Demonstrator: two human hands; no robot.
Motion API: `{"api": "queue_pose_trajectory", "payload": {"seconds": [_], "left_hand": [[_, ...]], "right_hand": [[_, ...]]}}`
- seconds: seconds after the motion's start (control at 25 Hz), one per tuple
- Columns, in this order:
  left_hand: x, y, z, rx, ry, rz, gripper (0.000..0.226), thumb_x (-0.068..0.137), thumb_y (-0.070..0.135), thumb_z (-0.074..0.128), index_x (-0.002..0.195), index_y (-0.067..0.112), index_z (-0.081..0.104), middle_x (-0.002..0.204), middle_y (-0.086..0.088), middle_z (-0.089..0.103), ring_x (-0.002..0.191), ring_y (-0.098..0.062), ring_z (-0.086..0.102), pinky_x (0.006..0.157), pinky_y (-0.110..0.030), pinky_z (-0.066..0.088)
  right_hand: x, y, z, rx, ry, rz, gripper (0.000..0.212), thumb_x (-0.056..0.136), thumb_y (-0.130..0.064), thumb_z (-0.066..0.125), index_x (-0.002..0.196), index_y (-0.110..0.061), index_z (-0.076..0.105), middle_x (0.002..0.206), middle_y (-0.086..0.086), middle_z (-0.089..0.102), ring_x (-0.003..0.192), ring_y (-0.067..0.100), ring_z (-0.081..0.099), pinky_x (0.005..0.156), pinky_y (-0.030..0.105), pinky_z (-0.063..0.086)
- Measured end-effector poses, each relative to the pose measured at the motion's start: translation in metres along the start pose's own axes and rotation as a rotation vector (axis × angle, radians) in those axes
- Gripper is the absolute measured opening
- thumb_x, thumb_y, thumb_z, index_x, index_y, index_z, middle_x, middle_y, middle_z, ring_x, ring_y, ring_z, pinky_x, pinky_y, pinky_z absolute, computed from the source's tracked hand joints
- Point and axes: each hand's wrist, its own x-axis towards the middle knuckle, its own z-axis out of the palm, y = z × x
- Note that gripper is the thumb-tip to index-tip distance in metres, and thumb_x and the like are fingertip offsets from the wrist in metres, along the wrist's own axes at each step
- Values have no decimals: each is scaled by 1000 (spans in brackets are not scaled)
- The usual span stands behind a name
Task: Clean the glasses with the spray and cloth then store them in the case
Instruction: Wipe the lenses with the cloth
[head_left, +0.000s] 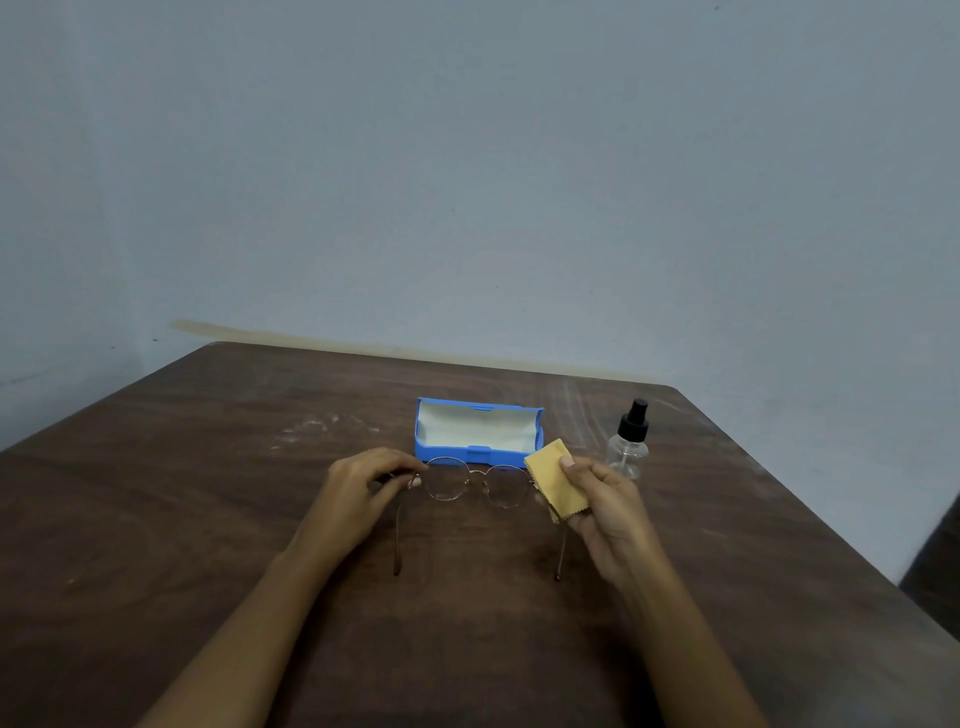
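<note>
Thin round metal-framed glasses hover just above the brown table with both temples unfolded toward me. My left hand pinches the frame at its left hinge. My right hand grips a folded yellow cloth against the right edge of the frame, thumb on top. Behind the glasses lies a blue case, open, with a pale lining. A small clear spray bottle with a black pump top stands upright to the right of the case, just beyond my right hand.
The brown wooden table has rounded far corners and pale scuff marks at the back. A grey-blue wall rises directly behind it. A dark object shows past the table's right edge.
</note>
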Motion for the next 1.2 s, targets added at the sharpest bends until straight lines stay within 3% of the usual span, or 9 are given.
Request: {"api": "queue_pose_trajectory", "payload": {"seconds": [0.24,0.36,0.48,0.6,0.68,0.92,1.0,1.12,1.2], "left_hand": [[2,-4,6,-102,105,-77,6,77,14,60,78,13,67,82,13,68,66,-5,66,66,-25,53],[2,0,9,-109,105,-79,13,79,1,64,72,11,61,77,22,66,65,1,65,62,-14,52],[3,-1,9,-100,119,-79,13,79,1,64,70,10,59,80,18,65,63,-2,65,60,-18,52],[4,1,10,-73,140,-70,29,79,1,62,65,25,52,82,11,64,63,-4,65,60,-23,52],[4,1,10,-54,174,-74,34,80,-2,60,63,26,50,69,3,64,63,-5,64,58,-19,50],[5,5,15,-15,221,-24,18,79,5,54,68,19,53,58,5,56,59,-5,56,56,-11,42],[6,7,14,-23,217,10,21,79,3,53,68,20,51,61,8,54,60,-3,55,56,-9,41],[6,9,11,-7,206,52,23,80,13,47,69,33,44,63,6,53,59,-6,54,58,-19,45],[6,9,11,-14,199,51,26,80,12,48,70,35,42,64,2,55,60,-7,55,58,-15,45]], "right_hand": [[0,-1,3,231,-33,48,11,91,-6,48,83,-3,56,76,16,64,61,23,64,54,33,59],[3,0,1,415,-42,92,11,92,-6,47,90,-2,56,72,16,72,65,27,70,58,41,60],[4,3,1,410,10,90,9,92,-7,47,94,-2,54,82,20,68,68,29,69,60,41,59],[-2,6,5,17,163,22,14,90,-7,49,78,-8,55,80,10,59,65,23,58,55,35,51],[-6,9,9,-229,200,-57,19,89,-10,52,70,-13,56,74,4,56,64,19,53,54,32,42],[-10,22,48,-632,-28,-456,11,84,-11,59,89,-15,68,82,-2,67,76,10,58,65,11,41],[-10,22,65,-814,-14,-653,12,85,-12,57,92,-12,68,83,0,66,75,12,57,63,10,40],[-2,32,84,-1245,179,-1145,12,77,-14,54,79,-13,66,70,1,62,62,18,58,50,25,44],[5,40,90,-1440,198,-1318,5,67,-12,67,70,-16,64,64,-1,59,57,17,56,46,25,39]]}}
